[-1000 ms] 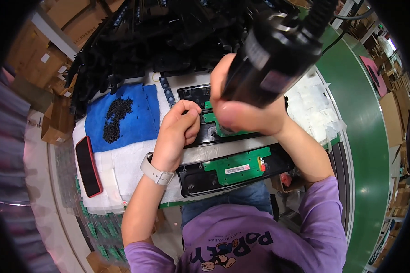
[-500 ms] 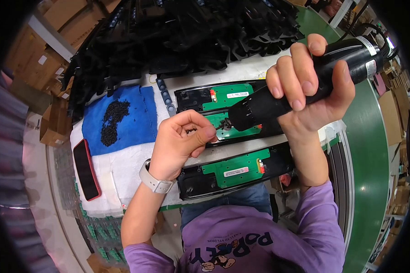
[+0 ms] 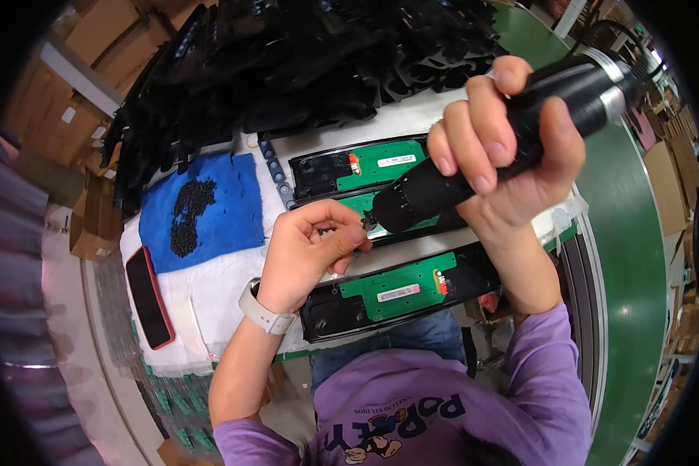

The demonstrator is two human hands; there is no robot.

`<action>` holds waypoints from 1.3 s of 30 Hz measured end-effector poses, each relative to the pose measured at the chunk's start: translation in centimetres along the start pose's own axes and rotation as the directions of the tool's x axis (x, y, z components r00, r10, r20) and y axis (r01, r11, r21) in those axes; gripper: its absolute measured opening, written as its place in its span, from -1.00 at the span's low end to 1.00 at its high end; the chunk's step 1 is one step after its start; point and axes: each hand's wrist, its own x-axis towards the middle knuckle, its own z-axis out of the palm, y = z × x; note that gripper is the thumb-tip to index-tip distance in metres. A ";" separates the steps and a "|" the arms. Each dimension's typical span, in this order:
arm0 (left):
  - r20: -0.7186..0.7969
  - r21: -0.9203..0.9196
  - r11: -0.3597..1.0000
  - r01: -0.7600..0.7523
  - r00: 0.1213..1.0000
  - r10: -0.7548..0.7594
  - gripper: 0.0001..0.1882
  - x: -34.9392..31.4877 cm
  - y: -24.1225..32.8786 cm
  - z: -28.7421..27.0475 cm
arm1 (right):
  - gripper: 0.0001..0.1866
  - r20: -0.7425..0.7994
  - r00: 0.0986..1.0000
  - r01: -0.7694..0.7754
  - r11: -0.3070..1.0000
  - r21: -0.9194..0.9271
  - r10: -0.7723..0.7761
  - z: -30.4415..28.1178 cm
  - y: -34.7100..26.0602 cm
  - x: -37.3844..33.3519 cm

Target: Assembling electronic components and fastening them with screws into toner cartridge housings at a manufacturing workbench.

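Observation:
My right hand (image 3: 512, 159) is wrapped round a black electric screwdriver (image 3: 571, 93), its cable at the far right end. The driver slants down to the left, its dark tip over the middle black panel (image 3: 408, 238) with a green circuit board. Beside that tip, my left hand (image 3: 307, 245) is closed, thumb and forefinger pinched together. Small dark bits that look like screws show within its curled fingers; what the pinch itself holds is too small to make out. Similar panels lie behind, with its green board (image 3: 369, 172), and in front, with its green board (image 3: 400, 291).
A blue cloth (image 3: 233, 225) bears a pile of tiny black screws (image 3: 193, 210). Left of it lies a red-edged phone (image 3: 149, 299). Black plastic parts (image 3: 311, 70) are heaped at the back. A dark strip with round knobs (image 3: 276, 172) lies beside the panels; a green surface (image 3: 629, 256) runs along the right.
The screwdriver and my right hand have shifted left and slightly down, bringing the tip nearer my left fingers. My left hand stays pinched in almost the same place.

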 end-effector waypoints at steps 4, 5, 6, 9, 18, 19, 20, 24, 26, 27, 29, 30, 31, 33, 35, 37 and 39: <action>-0.112 0.058 0.986 -0.159 0.980 0.165 -0.66 0.2 -0.9 -0.2 | -0.78 -0.260 0.959 -0.103 0.993 0.063 0.116 -0.5 -1.0 0.6; -0.146 -0.007 0.988 -0.155 0.977 0.153 -0.70 0.4 -0.9 -0.8 | -0.81 -0.275 0.953 -0.141 0.989 -0.045 0.124 -0.8 -1.7 0.8; -0.165 -0.139 0.976 -0.168 0.976 0.144 -0.71 0.4 -0.6 -0.9 | -0.82 -0.295 0.947 -0.181 0.971 -0.153 0.130 -1.3 -2.3 0.9; -0.228 -0.147 0.963 -0.227 0.955 0.191 -0.80 0.6 -0.3 -1.5 | -0.82 -0.312 0.942 -0.250 0.882 -0.399 0.126 -2.6 -3.4 1.0; -0.283 -0.176 0.959 -0.223 0.945 0.168 -0.83 0.8 -0.2 -1.9 | -0.85 -0.333 0.936 -0.295 0.777 -0.556 0.117 -3.9 -2.8 1.0; -0.287 -0.162 0.965 -0.207 0.945 0.155 -0.82 0.8 -0.2 -1.9 | -0.85 -0.330 0.936 -0.294 0.780 -0.553 0.118 -3.9 -2.7 1.0; -0.291 -0.147 0.970 -0.191 0.946 0.142 -0.82 0.7 -0.1 -1.8 | -0.85 -0.327 0.937 -0.292 0.783 -0.550 0.120 -3.9 -2.7 1.0; -0.218 -0.113 0.979 -0.168 0.966 0.140 -0.79 0.5 -0.1 -2.0 | -0.85 -0.321 0.939 -0.293 0.783 -0.548 0.126 -4.4 -2.6 0.9; -0.174 -0.134 0.983 -0.125 0.980 0.101 -0.77 0.6 -0.4 -2.6 | -0.86 -0.328 0.936 -0.292 0.801 -0.523 0.128 -4.2 -2.7 1.0; -0.204 -0.131 0.985 -0.109 0.976 0.081 -0.79 0.6 -0.3 -2.1 | -0.86 -0.329 0.936 -0.292 0.801 -0.523 0.127 -4.2 -2.7 0.9; -0.186 -0.140 0.986 -0.091 0.980 0.064 -0.81 0.8 -0.4 -2.3 | -0.86 -0.315 0.942 -0.276 0.797 -0.536 0.114 -4.1 -2.8 0.9; -0.168 -0.148 0.986 -0.072 0.985 0.047 -0.83 0.9 -0.4 -2.4 | -0.86 -0.317 0.941 -0.277 0.798 -0.535 0.114 -4.1 -2.8 0.9; -0.168 -0.147 0.987 -0.069 0.985 0.044 -0.83 0.9 -0.4 -2.4 | -0.85 -0.322 0.939 -0.286 0.797 -0.532 0.123 -4.1 -2.8 0.9; -0.187 -0.103 0.992 -0.073 0.981 0.053 -0.88 0.8 -0.4 -2.1 | -0.85 -0.327 0.936 -0.296 0.796 -0.528 0.131 -4.2 -2.6 0.9; -0.201 -0.097 0.990 -0.103 0.976 0.081 -0.90 0.9 -0.3 -2.1 | -0.83 -0.319 0.937 -0.310 0.764 -0.567 0.143 -4.4 -2.3 0.9; -0.209 -0.094 0.987 -0.127 0.972 0.105 -0.90 1.0 -0.3 -2.0 | -0.83 -0.322 0.934 -0.324 0.745 -0.583 0.154 -4.5 -2.2 0.9; -0.226 -0.074 0.989 -0.125 0.968 0.106 -0.91 1.0 -0.4 -2.0 | -0.81 -0.330 0.928 -0.346 0.729 -0.591 0.173 -4.5 -2.1 0.8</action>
